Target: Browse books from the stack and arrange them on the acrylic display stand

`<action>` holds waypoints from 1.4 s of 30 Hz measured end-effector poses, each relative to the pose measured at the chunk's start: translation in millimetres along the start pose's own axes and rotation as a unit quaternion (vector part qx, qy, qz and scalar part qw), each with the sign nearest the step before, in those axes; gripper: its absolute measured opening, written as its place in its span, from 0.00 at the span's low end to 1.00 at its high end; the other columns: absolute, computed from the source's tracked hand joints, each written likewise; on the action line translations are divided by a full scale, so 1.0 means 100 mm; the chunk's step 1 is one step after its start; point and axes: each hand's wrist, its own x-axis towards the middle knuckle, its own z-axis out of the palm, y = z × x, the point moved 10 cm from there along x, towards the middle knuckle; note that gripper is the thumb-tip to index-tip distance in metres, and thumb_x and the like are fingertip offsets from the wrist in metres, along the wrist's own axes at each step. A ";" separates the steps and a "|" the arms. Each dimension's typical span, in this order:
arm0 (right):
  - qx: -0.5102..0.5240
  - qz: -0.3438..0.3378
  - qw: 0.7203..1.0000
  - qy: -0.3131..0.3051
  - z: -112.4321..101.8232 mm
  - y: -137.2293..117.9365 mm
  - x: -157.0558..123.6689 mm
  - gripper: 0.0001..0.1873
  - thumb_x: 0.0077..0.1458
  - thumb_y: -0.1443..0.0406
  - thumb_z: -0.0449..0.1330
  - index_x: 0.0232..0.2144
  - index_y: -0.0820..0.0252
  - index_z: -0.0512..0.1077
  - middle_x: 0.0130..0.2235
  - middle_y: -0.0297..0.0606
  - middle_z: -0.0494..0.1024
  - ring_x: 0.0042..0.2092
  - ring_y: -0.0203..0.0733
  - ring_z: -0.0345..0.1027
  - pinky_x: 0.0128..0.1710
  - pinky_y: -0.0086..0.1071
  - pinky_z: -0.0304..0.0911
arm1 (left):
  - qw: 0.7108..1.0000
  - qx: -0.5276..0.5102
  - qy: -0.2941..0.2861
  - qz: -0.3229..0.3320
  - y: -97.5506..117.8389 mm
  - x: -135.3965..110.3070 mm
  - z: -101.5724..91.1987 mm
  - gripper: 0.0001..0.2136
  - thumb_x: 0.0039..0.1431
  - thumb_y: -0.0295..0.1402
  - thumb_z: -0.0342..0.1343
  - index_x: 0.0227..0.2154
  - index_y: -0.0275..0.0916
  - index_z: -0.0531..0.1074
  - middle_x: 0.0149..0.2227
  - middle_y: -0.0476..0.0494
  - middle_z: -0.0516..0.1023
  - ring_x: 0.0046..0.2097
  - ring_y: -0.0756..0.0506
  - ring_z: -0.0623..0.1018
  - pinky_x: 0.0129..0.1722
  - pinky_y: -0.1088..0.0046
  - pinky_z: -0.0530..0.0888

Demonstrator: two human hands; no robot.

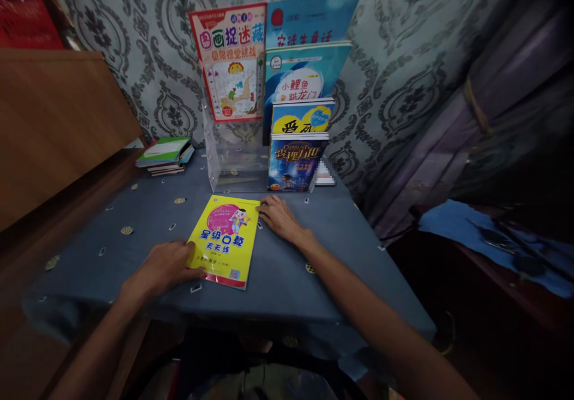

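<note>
A yellow workbook (223,241) with a pink circle, a cartoon figure and a red bottom strip lies face up on the table. At its lower left corner, my left hand (164,265) grips the edge, fingers on the side and thumb by the bottom. My right hand (280,216) holds the upper right corner with bent fingers. Just behind the workbook stands a clear acrylic book rack (213,155). Its left side bears a red-bordered picture book (234,62) on top, with bare lower tiers; the right side holds several books in steps, a dark blue book (296,164) in front.
A stack of thin books (165,155) sits at the table's back left, near a wooden cabinet (58,125). A blurred triangular item (325,174) stands right of the rack. Blue cloth (470,232) lies on a dark surface at the right, below a curtain (430,149).
</note>
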 end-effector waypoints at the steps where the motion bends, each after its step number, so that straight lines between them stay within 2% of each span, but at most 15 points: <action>1: -0.002 0.002 1.000 -0.006 0.01 -0.01 0.01 0.14 0.67 0.67 0.54 0.47 0.59 0.78 0.51 0.47 0.75 0.53 0.51 0.64 0.49 0.42 0.58 | 1.000 0.000 -0.003 0.002 0.01 0.00 0.01 0.28 0.60 0.55 0.49 0.48 0.35 0.73 0.47 0.30 0.78 0.48 0.29 0.79 0.43 0.56 0.74; 9: -0.016 0.017 0.999 -0.029 0.08 -0.05 0.10 0.17 0.68 0.69 0.48 0.47 0.61 0.77 0.51 0.46 0.77 0.52 0.49 0.65 0.48 0.40 0.55 | 1.000 -0.017 -0.001 0.005 0.00 -0.01 0.12 0.26 0.60 0.48 0.52 0.55 0.36 0.69 0.53 0.29 0.73 0.48 0.31 0.79 0.43 0.58 0.74; 14: -0.023 0.029 0.999 -0.028 0.10 -0.06 0.19 0.17 0.68 0.70 0.47 0.48 0.62 0.75 0.53 0.48 0.76 0.54 0.50 0.65 0.51 0.41 0.56 | 0.998 -0.046 0.039 -0.003 0.05 -0.03 0.05 0.22 0.63 0.50 0.50 0.49 0.38 0.70 0.50 0.31 0.74 0.47 0.32 0.79 0.42 0.59 0.74; 18: -0.007 0.051 0.998 -0.024 0.11 -0.05 0.25 0.17 0.69 0.64 0.47 0.51 0.61 0.73 0.57 0.48 0.74 0.57 0.51 0.63 0.55 0.44 0.56 | 0.997 -0.051 0.052 -0.006 0.09 -0.02 -0.03 0.22 0.64 0.51 0.49 0.48 0.37 0.69 0.50 0.31 0.73 0.46 0.33 0.79 0.41 0.59 0.73; 22: 0.012 0.067 0.998 -0.010 0.13 -0.03 0.26 0.22 0.69 0.56 0.48 0.55 0.61 0.70 0.61 0.49 0.71 0.61 0.51 0.61 0.59 0.45 0.54 | 0.997 -0.049 0.060 -0.006 0.10 -0.01 -0.06 0.22 0.65 0.51 0.49 0.47 0.37 0.69 0.49 0.33 0.74 0.46 0.35 0.79 0.42 0.60 0.73; 26: 0.025 0.066 0.997 -0.005 0.17 -0.04 0.23 0.25 0.68 0.55 0.50 0.59 0.63 0.67 0.64 0.53 0.67 0.65 0.51 0.58 0.63 0.47 0.50 | 0.995 -0.047 0.087 0.008 0.10 0.02 -0.06 0.23 0.64 0.54 0.48 0.45 0.37 0.69 0.52 0.32 0.72 0.52 0.34 0.75 0.42 0.61 0.74; 29: 0.027 0.058 0.998 -0.016 0.18 -0.11 0.18 0.25 0.67 0.56 0.51 0.60 0.65 0.66 0.65 0.55 0.65 0.66 0.53 0.56 0.64 0.49 0.49 | 0.992 -0.055 0.108 0.028 0.12 0.07 -0.05 0.24 0.63 0.55 0.49 0.46 0.38 0.69 0.58 0.31 0.70 0.58 0.33 0.71 0.47 0.60 0.73; 33: 0.025 0.046 0.998 -0.029 0.17 -0.24 0.07 0.25 0.67 0.57 0.52 0.60 0.65 0.65 0.66 0.55 0.64 0.67 0.53 0.54 0.65 0.51 0.47 | 0.989 -0.069 0.120 0.049 0.14 0.14 -0.03 0.26 0.61 0.57 0.51 0.50 0.39 0.68 0.61 0.30 0.68 0.60 0.32 0.70 0.55 0.55 0.69; 38: 0.030 0.015 0.998 -0.056 0.18 -0.43 -0.13 0.30 0.67 0.53 0.52 0.64 0.64 0.61 0.68 0.53 0.60 0.69 0.56 0.50 0.67 0.55 0.44 | 0.990 -0.079 0.096 0.066 0.10 0.24 0.01 0.34 0.59 0.59 0.52 0.59 0.39 0.64 0.67 0.29 0.61 0.67 0.32 0.63 0.62 0.51 0.63; 42: 0.025 -0.003 0.997 -0.070 0.20 -0.50 -0.25 0.33 0.66 0.51 0.53 0.65 0.65 0.60 0.69 0.54 0.58 0.70 0.56 0.47 0.68 0.55 0.42 | 0.990 -0.076 0.070 0.100 0.07 0.40 0.03 0.43 0.54 0.60 0.56 0.66 0.37 0.58 0.70 0.28 0.55 0.70 0.30 0.56 0.66 0.50 0.56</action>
